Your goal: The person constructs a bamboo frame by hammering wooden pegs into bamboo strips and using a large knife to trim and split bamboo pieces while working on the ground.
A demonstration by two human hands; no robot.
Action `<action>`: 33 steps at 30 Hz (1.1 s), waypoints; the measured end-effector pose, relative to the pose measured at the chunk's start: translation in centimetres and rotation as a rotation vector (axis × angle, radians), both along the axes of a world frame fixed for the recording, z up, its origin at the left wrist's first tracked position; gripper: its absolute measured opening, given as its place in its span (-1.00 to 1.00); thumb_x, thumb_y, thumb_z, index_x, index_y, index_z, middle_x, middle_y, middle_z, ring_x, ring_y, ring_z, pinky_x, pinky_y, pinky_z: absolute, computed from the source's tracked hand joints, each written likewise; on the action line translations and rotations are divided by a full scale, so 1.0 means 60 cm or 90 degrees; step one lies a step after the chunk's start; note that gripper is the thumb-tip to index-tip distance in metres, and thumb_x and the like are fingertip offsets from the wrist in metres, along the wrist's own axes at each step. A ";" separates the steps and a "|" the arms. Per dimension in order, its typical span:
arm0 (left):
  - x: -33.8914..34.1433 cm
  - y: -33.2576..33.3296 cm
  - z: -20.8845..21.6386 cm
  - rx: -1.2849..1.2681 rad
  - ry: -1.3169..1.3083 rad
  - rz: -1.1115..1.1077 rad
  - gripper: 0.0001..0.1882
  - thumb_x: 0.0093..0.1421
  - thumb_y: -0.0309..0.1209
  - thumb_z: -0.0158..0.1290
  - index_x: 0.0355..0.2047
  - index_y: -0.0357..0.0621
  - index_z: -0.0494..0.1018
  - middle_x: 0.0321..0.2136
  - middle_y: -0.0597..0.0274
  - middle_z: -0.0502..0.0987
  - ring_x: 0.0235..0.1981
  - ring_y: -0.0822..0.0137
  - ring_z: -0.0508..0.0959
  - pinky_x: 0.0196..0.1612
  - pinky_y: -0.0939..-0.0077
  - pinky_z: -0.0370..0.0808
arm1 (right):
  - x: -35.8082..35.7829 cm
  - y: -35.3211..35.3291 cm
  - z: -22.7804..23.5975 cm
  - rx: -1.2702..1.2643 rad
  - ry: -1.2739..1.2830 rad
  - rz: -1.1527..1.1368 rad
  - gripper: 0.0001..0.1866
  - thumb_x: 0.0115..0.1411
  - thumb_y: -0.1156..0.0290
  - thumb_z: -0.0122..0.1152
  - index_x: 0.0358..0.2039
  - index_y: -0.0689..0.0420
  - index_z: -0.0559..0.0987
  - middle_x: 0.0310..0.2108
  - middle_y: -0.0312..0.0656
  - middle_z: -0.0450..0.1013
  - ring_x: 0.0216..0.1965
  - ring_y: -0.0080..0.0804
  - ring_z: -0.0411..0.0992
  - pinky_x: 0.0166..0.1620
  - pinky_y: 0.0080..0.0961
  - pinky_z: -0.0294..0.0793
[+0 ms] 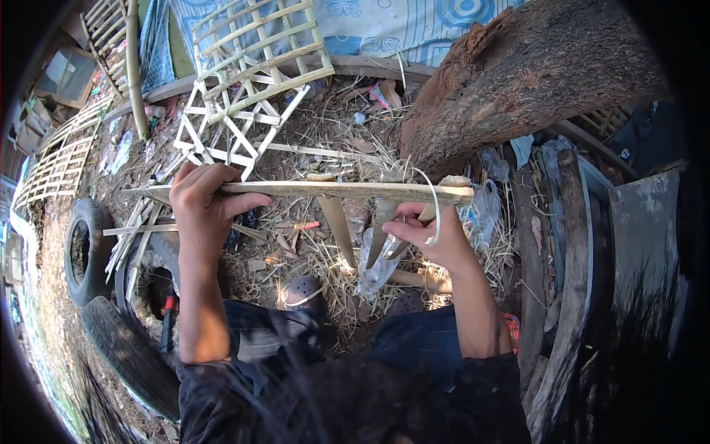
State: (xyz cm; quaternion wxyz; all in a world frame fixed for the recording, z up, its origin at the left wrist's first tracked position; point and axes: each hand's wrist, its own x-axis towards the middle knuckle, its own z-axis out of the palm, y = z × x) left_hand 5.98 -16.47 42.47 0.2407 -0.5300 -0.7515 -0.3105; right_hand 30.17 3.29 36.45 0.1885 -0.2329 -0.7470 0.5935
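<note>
We held a long, narrow, pale wooden plank [333, 190] above straw-strewn brown ground [342, 290], our left hand [203, 196] clasping its left part, our right hand [438, 237] gripping a tan bamboo leg [427, 213] beneath.

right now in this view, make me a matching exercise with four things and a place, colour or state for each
1. tree trunk
2. sheet
3. tires
4. left hand

A. gripping a long flat strip
B. dark, at lower left
C. brown, upper right
D. blue and patterned

Pairs: 1-C, 2-D, 3-B, 4-A
</note>
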 end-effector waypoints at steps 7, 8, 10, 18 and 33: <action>0.001 -0.001 -0.012 0.002 -0.030 0.003 -0.45 -0.36 0.07 0.29 -0.60 -0.19 0.47 -0.71 0.31 0.45 -0.64 0.24 0.40 -0.46 0.43 0.31 | 0.002 -0.002 0.006 -0.040 -0.048 -0.002 -0.79 -0.01 0.45 0.46 -0.41 0.28 0.62 -0.62 -0.52 0.32 -0.55 -0.79 0.18 -0.49 -0.70 0.15; 0.004 0.004 -0.011 0.005 -0.038 0.002 -0.45 -0.35 0.07 0.29 -0.60 -0.19 0.47 -0.71 0.30 0.44 -0.63 0.24 0.40 -0.46 0.43 0.31 | 0.006 0.002 0.002 -0.034 -0.038 -0.008 -0.78 -0.01 0.44 0.46 -0.39 0.29 0.63 -0.60 -0.51 0.35 -0.54 -0.79 0.20 -0.48 -0.70 0.17; 0.010 0.012 -0.009 -0.005 -0.034 -0.006 -0.45 -0.35 0.07 0.29 -0.60 -0.20 0.47 -0.71 0.30 0.44 -0.63 0.24 0.40 -0.46 0.42 0.32 | 0.014 0.008 -0.007 -0.032 -0.026 -0.015 -0.76 -0.01 0.44 0.46 -0.36 0.29 0.63 -0.59 -0.50 0.38 -0.53 -0.78 0.22 -0.47 -0.71 0.20; 0.015 0.013 -0.007 -0.016 -0.016 0.001 -0.46 -0.34 0.07 0.28 -0.60 -0.18 0.46 -0.72 0.30 0.43 -0.64 0.24 0.40 -0.45 0.44 0.30 | 0.015 0.010 -0.001 -0.045 -0.073 -0.015 -0.74 -0.01 0.47 0.46 -0.35 0.35 0.63 -0.53 -0.44 0.46 -0.51 -0.75 0.30 -0.40 -0.72 0.32; 0.056 0.048 -0.041 -0.014 -0.051 -0.005 -0.57 -0.27 -0.03 0.36 -0.59 -0.07 0.47 -0.70 0.38 0.48 -0.65 0.29 0.45 -0.40 0.43 0.30 | 0.043 0.046 0.007 0.178 0.201 -0.274 -0.18 -0.17 0.57 0.45 0.12 0.21 0.25 0.05 -0.09 0.25 0.06 -0.34 0.29 0.14 -0.37 0.24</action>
